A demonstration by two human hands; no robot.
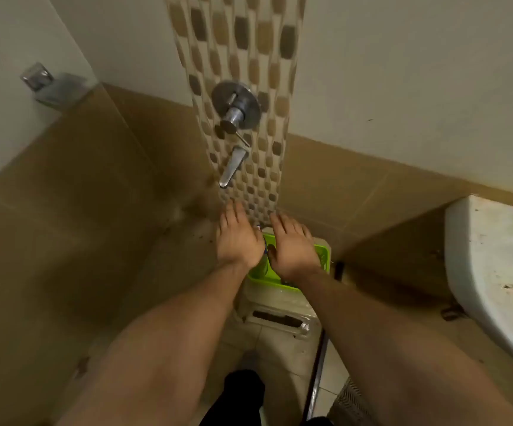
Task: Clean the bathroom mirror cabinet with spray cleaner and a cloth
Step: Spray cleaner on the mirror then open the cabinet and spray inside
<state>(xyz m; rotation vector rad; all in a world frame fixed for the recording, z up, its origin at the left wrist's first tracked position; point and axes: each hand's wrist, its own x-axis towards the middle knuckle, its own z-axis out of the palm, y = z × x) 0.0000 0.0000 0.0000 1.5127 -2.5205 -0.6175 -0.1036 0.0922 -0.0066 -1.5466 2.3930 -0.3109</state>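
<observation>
The mirror cabinet is not in view. No spray cleaner or cloth can be confirmed. A small blue-and-white object (266, 248) shows between the hands, possibly a bottle top, but it is too hidden to name. It sits in a green plastic basket (322, 255), which rests on a white plastic stool (276, 318) set against the mosaic tile strip (236, 41). In my judgement this placing keeps supplies off the floor and within reach.

The left hand (238, 239) and right hand (293, 245) lie flat, palms down, fingers straight, holding nothing. They are side by side over the basket, which I judge to be a reach for its contents.

Clearance: the wall stands just beyond the fingertips, with the bath spout (233, 166) and mixer valve (236, 104) above. The washbasin (479, 272) is near on the right. Open room lies to the left and back toward the person.
</observation>
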